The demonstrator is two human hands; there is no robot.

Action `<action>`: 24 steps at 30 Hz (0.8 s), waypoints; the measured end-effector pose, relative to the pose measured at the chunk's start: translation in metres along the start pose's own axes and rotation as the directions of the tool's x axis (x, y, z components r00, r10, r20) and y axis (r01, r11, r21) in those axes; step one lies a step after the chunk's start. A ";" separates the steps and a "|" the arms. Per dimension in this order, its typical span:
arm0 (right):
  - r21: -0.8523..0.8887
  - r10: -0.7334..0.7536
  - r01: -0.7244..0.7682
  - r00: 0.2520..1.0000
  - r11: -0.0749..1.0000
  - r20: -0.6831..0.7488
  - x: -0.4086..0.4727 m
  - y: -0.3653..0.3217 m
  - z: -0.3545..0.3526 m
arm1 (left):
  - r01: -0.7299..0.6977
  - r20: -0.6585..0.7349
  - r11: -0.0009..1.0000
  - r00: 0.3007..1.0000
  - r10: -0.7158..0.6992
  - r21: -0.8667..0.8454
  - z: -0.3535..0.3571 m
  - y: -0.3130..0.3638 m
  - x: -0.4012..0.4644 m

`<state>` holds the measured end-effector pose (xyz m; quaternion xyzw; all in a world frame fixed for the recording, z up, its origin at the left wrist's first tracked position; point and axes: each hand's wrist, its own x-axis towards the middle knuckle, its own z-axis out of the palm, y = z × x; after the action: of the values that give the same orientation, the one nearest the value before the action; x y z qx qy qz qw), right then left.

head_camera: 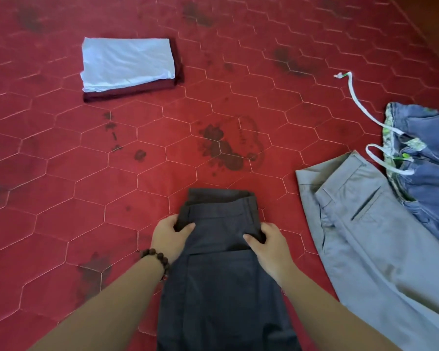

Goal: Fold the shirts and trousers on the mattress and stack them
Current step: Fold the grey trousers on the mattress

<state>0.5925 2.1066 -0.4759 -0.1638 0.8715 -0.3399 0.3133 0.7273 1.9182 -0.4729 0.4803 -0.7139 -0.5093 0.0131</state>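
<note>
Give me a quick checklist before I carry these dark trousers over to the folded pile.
1. Left hand grip on the dark trousers: ok, fingers curled over the left edge.
2. Right hand grip: ok, pinching the right edge.
3. Fold finished: not ok, the legs trail out of frame.
4. Folded stack tidy: ok, light blue over maroon.
5. Grey trousers and jeans folded: not ok.

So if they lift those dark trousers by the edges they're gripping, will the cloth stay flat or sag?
Probably sag. The dark trousers already crease and bunch where the left hand and right hand pinch the sides, so the cloth looks soft, not stiff. The long leg part would likely hang down. It seems unlikely to slide on the quilted mattress.
</note>
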 end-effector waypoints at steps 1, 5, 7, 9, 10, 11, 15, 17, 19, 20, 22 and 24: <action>0.004 -0.005 0.005 1.000 1.000 -0.005 -0.001 0.000 0.001 | -0.004 0.004 1.000 1.000 0.004 -0.015 0.000 0.000 -0.001; 0.118 0.029 -0.034 0.999 0.992 0.039 -0.003 -0.004 0.004 | 0.062 0.051 0.993 0.997 -0.057 -0.105 -0.002 -0.001 0.000; 0.212 0.042 -0.060 0.995 0.975 0.088 -0.004 -0.006 0.004 | 0.103 0.089 0.983 0.992 -0.090 -0.153 -0.003 -0.003 0.001; 0.234 0.041 -0.059 0.996 0.970 0.080 -0.006 -0.007 0.004 | 0.123 0.150 0.974 0.984 -0.095 -0.189 -0.005 -0.004 0.001; 0.239 0.040 -0.055 0.997 0.969 0.066 -0.007 -0.007 0.005 | 0.133 0.192 0.967 0.977 -0.091 -0.219 -0.007 -0.005 0.000; 0.244 0.041 -0.052 0.998 0.968 0.052 -0.008 -0.008 0.005 | 0.150 0.235 0.953 0.968 -0.087 -0.264 -0.008 -0.005 0.000; 0.330 0.076 -0.065 0.997 0.942 -0.020 -0.015 -0.005 0.000 | 0.249 0.374 0.862 0.924 -0.075 -0.442 -0.015 -0.002 0.000; 0.380 0.094 -0.059 0.993 0.923 -0.074 -0.019 -0.003 -0.004 | 0.302 0.429 0.826 0.900 -0.082 -0.475 -0.016 0.000 0.002; 0.383 0.141 -0.086 0.983 0.920 -0.116 -0.020 0.002 -0.005 | 0.332 0.480 0.815 0.874 -0.076 -0.475 -0.014 0.004 0.004; 0.360 0.179 -0.122 0.976 0.925 -0.128 -0.018 0.006 -0.004 | 0.325 0.498 0.828 0.865 -0.064 -0.457 -0.012 0.005 0.004; 0.297 0.236 -0.190 0.963 0.936 -0.129 -0.013 0.008 -0.001 | 0.289 0.497 0.866 0.866 -0.055 -0.409 -0.006 0.009 0.005; 0.220 0.235 -0.197 0.958 0.955 -0.164 -0.010 0.008 0.001 | 0.274 0.457 0.880 0.886 -0.076 -0.387 -0.002 0.012 0.007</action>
<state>0.6001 2.1163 -0.4780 -0.0016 0.8709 -0.4041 0.2798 0.7165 1.9125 -0.4659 0.4050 -0.5173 -0.7493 -0.0829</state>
